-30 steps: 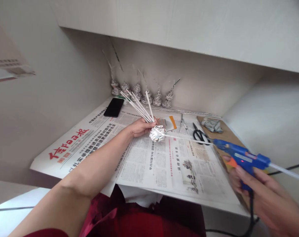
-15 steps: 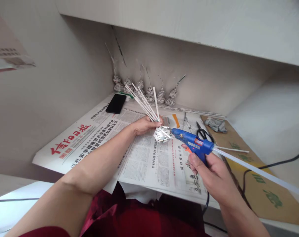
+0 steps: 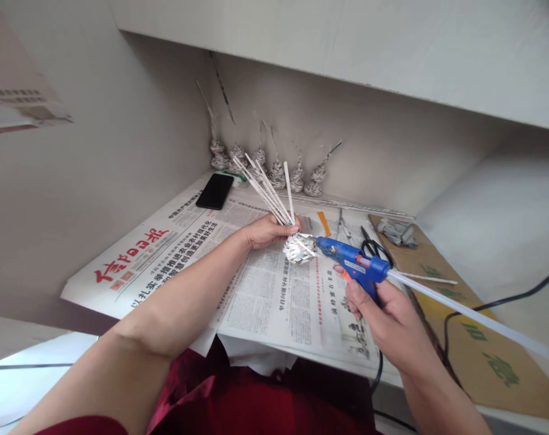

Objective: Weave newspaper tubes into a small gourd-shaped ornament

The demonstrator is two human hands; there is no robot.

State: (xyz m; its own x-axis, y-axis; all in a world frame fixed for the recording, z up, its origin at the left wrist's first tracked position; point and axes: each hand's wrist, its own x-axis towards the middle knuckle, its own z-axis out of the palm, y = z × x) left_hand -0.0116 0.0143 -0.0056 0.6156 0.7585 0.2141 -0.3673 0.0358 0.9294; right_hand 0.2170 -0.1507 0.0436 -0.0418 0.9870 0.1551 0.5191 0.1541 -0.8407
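Left hand point(image 3: 268, 231) closed around woven newspaper ball point(image 3: 298, 249) with rolled paper sticks point(image 3: 269, 193), above the newspaper sheet point(image 3: 274, 296). Likely light, crushable; best held at the base. Right hand point(image 3: 387, 320) gripping blue glue gun point(image 3: 354, 264), nozzle at ball.

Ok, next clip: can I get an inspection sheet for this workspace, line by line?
Surface: desk covered with spread newspaper; a cardboard sheet on the right part.
Job's things: bundle of rolled paper sticks and woven paper ball at the left hand; blue glue gun, nozzle at the ball.
Clutter: black phone, scissors, orange strip, crumpled paper wad, row of woven paper cones against the back wall.
Hands: left hand grips the sticks; right hand grips the glue gun.
Cables: black cable across the cardboard.
Surroundings: pale walls, shelf overhead.
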